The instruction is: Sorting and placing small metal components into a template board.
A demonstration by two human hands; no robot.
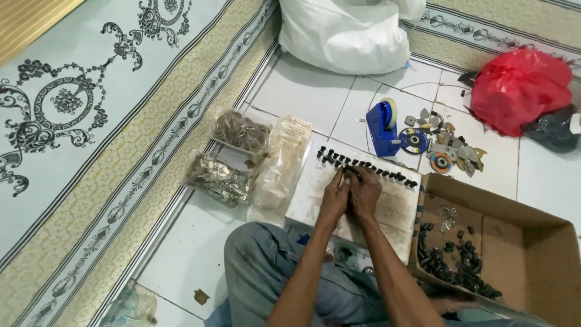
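Observation:
I sit on a tiled floor with a white board (387,209) in front of my knees. A row of small black cylindrical parts (369,166) stands along its far edge. My left hand (334,197) and my right hand (365,191) are pressed together over the middle of that row, fingers closed on a small black part between them. Which hand carries the part is hard to tell.
An open cardboard box (526,242) at right holds several more black parts. Clear bags of metal pieces (221,178) and rings (241,130) lie at left. A blue tape dispenser (382,127), round discs (440,160), a red bag (517,88) and a white sack (345,30) lie beyond.

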